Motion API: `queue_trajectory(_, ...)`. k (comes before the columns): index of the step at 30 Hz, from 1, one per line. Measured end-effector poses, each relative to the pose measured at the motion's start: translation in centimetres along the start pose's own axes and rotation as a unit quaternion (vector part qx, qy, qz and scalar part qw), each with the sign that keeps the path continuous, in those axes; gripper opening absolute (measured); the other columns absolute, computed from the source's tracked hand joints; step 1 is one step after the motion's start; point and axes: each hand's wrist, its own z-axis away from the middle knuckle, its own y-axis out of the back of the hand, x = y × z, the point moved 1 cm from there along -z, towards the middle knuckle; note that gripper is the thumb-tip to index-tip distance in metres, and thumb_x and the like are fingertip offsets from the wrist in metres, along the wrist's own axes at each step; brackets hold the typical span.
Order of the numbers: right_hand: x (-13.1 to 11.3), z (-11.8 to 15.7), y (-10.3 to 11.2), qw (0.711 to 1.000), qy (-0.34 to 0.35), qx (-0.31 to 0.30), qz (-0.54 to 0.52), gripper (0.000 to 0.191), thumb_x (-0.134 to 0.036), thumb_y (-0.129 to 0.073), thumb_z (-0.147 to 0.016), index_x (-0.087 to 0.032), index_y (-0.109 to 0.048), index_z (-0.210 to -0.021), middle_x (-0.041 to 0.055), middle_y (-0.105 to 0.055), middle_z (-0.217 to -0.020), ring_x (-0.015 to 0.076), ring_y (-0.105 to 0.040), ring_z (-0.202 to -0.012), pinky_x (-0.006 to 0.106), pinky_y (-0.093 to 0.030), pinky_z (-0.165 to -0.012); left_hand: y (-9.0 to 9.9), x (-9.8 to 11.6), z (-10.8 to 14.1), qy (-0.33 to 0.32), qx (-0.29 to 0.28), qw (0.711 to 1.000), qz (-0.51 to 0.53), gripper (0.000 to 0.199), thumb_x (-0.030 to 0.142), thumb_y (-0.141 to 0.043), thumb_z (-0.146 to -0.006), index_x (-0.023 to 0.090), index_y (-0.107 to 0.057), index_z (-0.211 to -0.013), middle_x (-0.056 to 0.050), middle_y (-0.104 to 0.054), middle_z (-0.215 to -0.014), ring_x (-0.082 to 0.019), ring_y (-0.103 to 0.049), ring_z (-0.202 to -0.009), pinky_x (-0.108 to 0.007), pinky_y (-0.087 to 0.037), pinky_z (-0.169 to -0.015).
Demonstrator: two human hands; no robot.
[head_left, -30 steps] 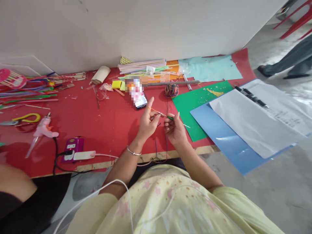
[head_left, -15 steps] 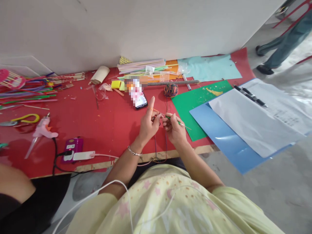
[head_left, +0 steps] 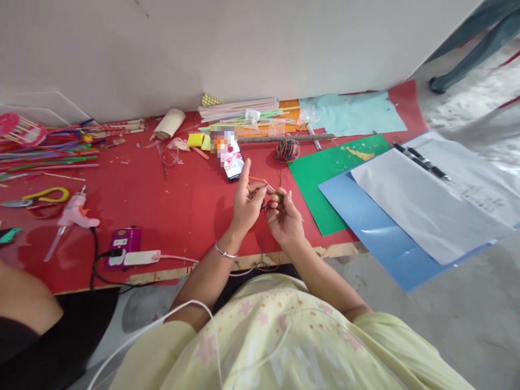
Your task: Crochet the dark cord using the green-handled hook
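My left hand is over the red tabletop with its index finger raised and an orange yarn strand running from that finger. Its thumb and middle finger pinch the yarn work, which is mostly covered by the fingers. Close on its right, my right hand is closed around a crochet hook with a green grip. The hook's thin shaft points up and left to meet the strand. Beyond my hands lies a multicoloured yarn ball, with a strand trailing down from it. Further left lies a lit phone.
At left are a pink glue gun, yellow-handled scissors and a purple power socket with cables. Green foam sheet and a blue folder with papers lie right. Another person's arm is at lower left.
The hook has swung so its shaft shows above my left fingertips, and its rear end is now mostly behind my right hand. The bystander's legs at upper right have shifted.
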Motion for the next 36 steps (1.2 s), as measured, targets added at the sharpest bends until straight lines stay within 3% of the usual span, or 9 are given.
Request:
queue_trajectory(4, 0.0, 0.1, 0.4, 1.000, 0.002, -0.027, 0.009, 0.020, -0.044, -0.081, -0.088, -0.028, -0.075, -0.097, -0.0060, -0.073, -0.077, 0.0034, -0.065, -0.064, 0.009, -0.052, -0.054, 0.3, 0.6, -0.1, 0.068, -0.016, 0.995, 0.069, 0.098, 0.021, -0.067, -0.087, 0.031, -0.018, -0.171, 0.006, -0.067, -0.077, -0.007, -0.049, -0.052, -0.019, -0.040, -0.051)
queue_trajectory(12, -0.9, 0.3, 1.9, 0.981, 0.113, -0.055, 0.151, 0.034, -0.049, -0.085, -0.081, -0.028, -0.079, -0.107, -0.0015, -0.079, -0.078, 0.0100, -0.070, -0.065, 0.019, -0.055, -0.057, 1.4, 1.1, -0.6, 0.190, -0.123, 0.954, 0.196, 0.098, 0.014, -0.066, -0.079, 0.030, -0.029, -0.168, 0.006, -0.064, -0.069, -0.009, -0.057, -0.058, -0.018, -0.043, -0.056)
queue_trajectory(16, -1.8, 1.0, 2.8, 0.950, 0.180, -0.053, 0.248, 0.030, -0.047, -0.083, -0.084, -0.028, -0.082, -0.106, 0.0019, -0.082, -0.082, 0.0148, -0.073, -0.067, 0.026, -0.058, -0.061, 1.4, 1.8, -0.5, 0.207, -0.158, 0.945, 0.199, 0.096, 0.012, -0.065, -0.079, 0.026, -0.031, -0.168, 0.005, -0.064, -0.066, -0.007, -0.052, -0.051, -0.016, -0.035, -0.049)
queue_trajectory(22, -3.1, 1.4, 3.7, 0.914, 0.224, -0.066, 0.332, 0.031, -0.051, -0.086, -0.080, -0.028, -0.084, -0.101, 0.0043, -0.083, -0.087, 0.0191, -0.076, -0.072, 0.034, -0.062, -0.066, 1.7, 2.1, -0.6, 0.228, -0.180, 0.939, 0.186, 0.095, 0.014, -0.065, -0.077, 0.022, -0.034, -0.166, 0.004, -0.064, -0.063, -0.006, -0.045, -0.044, -0.016, -0.028, -0.043)
queue_trajectory(28, -4.5, 1.3, 4.4, 0.900, 0.225, -0.093, 0.362, 0.029, -0.051, -0.089, -0.076, -0.028, -0.085, -0.094, 0.0066, -0.082, -0.088, 0.0208, -0.075, -0.073, 0.037, -0.063, -0.069, 2.2, 1.2, -0.9, 0.241, -0.188, 0.929, 0.209, 0.095, 0.012, -0.065, -0.074, 0.019, -0.038, -0.165, 0.003, -0.064, -0.063, -0.008, -0.053, -0.052, -0.015, -0.036, -0.050)
queue_trajectory(30, -5.0, 1.4, 4.3, 0.876, 0.240, -0.104, 0.405, 0.025, -0.048, -0.089, -0.077, -0.030, -0.086, -0.093, 0.0066, -0.083, -0.088, 0.0213, -0.075, -0.074, 0.039, -0.064, -0.074, 2.3, 1.0, -0.9, 0.244, -0.188, 0.927, 0.214, 0.095, 0.011, -0.064, -0.074, 0.019, -0.038, -0.165, 0.003, -0.064, -0.063, -0.007, -0.052, -0.052, -0.015, -0.035, -0.050)
queue_trajectory(36, -6.8, 1.8, 3.9, 0.767, 0.287, -0.202, 0.537, 0.019, -0.033, -0.082, -0.086, -0.036, -0.085, -0.105, 0.0058, -0.084, -0.099, 0.0237, -0.077, -0.090, 0.040, -0.062, -0.085, 2.8, 0.9, -1.1, 0.266, -0.187, 0.922, 0.209, 0.099, 0.010, -0.064, -0.069, 0.022, -0.039, -0.164, 0.003, -0.067, -0.071, -0.005, -0.048, -0.046, -0.016, -0.027, -0.042)
